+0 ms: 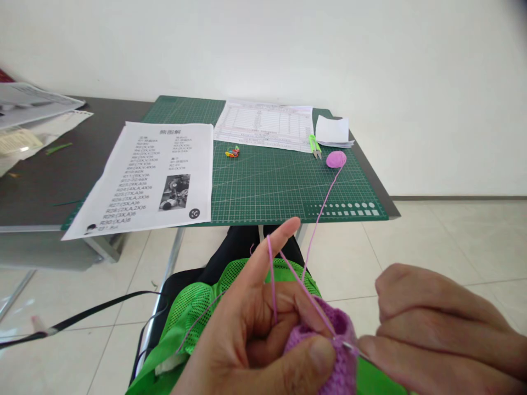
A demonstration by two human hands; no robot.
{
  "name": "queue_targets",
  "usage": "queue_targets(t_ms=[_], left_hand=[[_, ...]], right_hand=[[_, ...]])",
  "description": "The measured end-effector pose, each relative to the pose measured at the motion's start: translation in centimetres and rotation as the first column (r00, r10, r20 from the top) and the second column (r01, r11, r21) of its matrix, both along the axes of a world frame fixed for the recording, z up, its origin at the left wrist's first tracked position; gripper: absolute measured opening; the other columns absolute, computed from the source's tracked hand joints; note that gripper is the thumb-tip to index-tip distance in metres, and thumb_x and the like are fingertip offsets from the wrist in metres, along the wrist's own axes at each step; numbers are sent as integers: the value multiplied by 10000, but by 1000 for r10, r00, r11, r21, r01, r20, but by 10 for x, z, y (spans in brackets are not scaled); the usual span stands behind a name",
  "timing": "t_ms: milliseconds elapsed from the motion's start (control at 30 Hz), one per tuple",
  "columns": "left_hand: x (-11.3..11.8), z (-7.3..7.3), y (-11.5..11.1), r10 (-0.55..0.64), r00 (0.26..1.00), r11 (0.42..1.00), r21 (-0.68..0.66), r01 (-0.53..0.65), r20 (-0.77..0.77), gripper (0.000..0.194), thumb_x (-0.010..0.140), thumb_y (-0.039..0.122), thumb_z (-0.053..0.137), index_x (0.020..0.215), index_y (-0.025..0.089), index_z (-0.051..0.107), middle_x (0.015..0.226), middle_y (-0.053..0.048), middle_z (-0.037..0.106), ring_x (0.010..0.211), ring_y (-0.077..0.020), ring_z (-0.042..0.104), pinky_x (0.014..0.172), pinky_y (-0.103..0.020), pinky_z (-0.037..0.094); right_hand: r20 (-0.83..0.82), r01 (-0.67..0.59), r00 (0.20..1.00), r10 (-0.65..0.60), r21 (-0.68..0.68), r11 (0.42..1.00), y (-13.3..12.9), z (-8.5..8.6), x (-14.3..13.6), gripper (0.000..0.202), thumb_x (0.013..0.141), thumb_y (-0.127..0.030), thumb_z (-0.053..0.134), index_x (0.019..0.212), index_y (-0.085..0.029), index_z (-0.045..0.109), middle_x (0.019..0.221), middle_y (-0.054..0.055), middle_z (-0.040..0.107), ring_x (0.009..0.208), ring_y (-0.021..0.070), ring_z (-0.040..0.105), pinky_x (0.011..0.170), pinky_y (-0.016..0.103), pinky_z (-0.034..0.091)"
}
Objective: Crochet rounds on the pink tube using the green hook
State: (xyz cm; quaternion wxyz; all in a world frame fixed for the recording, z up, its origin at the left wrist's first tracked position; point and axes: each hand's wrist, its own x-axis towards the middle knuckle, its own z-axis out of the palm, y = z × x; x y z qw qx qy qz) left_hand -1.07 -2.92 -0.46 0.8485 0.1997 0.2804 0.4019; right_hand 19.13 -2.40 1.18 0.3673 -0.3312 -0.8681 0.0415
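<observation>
Pinching pink crochet [341, 370], walls formed but rim seemingly unclosed, the left hand [257, 334] meets the right hand [432, 326] gripping a hook [348, 346], unworked yarn ball [335, 159] beyond both.

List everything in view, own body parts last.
Wall: one, white, back
Floor: one, pale, below
Table: one, dark, middle
Cutting mat: one, green, on table
Pattern sheet: one, white, mat's left
Form sheets: some, white, mat's back
Note papers: stack, white, back right
Loose papers: several, whitish, far left
Stitch markers: several, multicoloured, mid mat
Yarn ball: one, purple, mat's right
Snips: one, green, beside ball
Strap: one, black, lower left
Garment: one, green, lower centre
Yarn strands: several, purple, lower centre
Crocheted piece: one, purple, lower centre
Hook: one, silvery, lower right
Legs: two, black, centre
Left hand: one, centre
Right hand: one, right
</observation>
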Motion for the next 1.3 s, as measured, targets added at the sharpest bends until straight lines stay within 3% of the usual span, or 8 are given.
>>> queue_targets(t_ms=[167, 333, 500, 667, 833, 967, 1133, 1300], left_hand=[[-1, 0, -1, 6, 997, 999, 46, -3, -72, 666, 887, 174, 771, 1389, 557, 560, 788, 42, 684, 547, -43, 336, 497, -146, 216], [2, -5, 0, -11, 1000, 998, 58, 13, -26, 670, 892, 179, 765, 1418, 528, 541, 790, 43, 660, 553, -46, 363, 484, -170, 209], [4, -8, 3, -4, 990, 992, 121, 22, -142, 648, 918, 203, 732, 1475, 446, 506, 755, 46, 618, 540, -63, 268, 482, -223, 153], [5, -8, 6, -34, 989, 989, 138, 53, -141, 643, 922, 217, 733, 1467, 471, 504, 780, 42, 632, 553, -73, 273, 497, -251, 171], [7, -5, 6, -65, 998, 994, 89, 66, -22, 630, 917, 165, 732, 1441, 454, 535, 807, 40, 629, 568, -53, 358, 502, -208, 212], [4, -6, 9, -113, 993, 992, 59, 115, -39, 642, 907, 193, 757, 1444, 460, 528, 823, 39, 633, 542, -37, 315, 486, -188, 187], [2, -10, 8, -104, 988, 989, 96, 116, -116, 610, 907, 260, 765, 1422, 495, 538, 805, 49, 615, 528, -42, 222, 479, -185, 151], [9, -6, 2, 16, 992, 1000, 1, -16, -123, 625, 864, 266, 813, 1406, 469, 580, 856, 28, 673, 677, -68, 505, 628, -157, 379]], right_hand=[[61, -46, 997, 48, -47, 998, -2, -8, 11, 226, 1033, -385, 542, 881, -226, 596, 624, -91, 607, 604, 49, 575, 734, 196, 549], [-24, -94, 995, 92, -120, 988, -6, -6, 11, 298, 1066, -318, 462, 839, -210, 623, 576, -71, 567, 587, 72, 542, 672, 231, 519], [-216, -75, 976, 33, -188, 979, -2, -14, 2, 429, 1087, -322, 372, 743, -202, 599, 523, -65, 478, 497, 78, 485, 573, 259, 483], [-166, -118, 983, 75, -269, 956, 4, -17, 6, 340, 1068, -359, 451, 792, -227, 598, 549, -92, 529, 486, 52, 518, 566, 227, 500], [-156, 78, 983, -101, -148, 986, 0, -11, -7, 379, 1072, -376, 419, 756, -215, 551, 508, -79, 492, 458, 66, 428, 534, 250, 483], [-144, 96, 982, -122, -179, 979, 4, -7, -16, 398, 1057, -442, 434, 749, -209, 529, 542, -65, 507, 524, 74, 465, 518, 234, 460], [-133, -6, 991, -21, -204, 979, 10, -4, -18, 262, 986, -111, 474, 741, -176, 541, 572, -23, 547, 561, 100, 509, 537, 279, 466], [-72, 98, 991, -113, -184, 978, 7, -9, -22, 326, 954, -84, 501, 655, -209, 466, 517, -46, 505, 520, 95, 448, 525, 290, 433]])
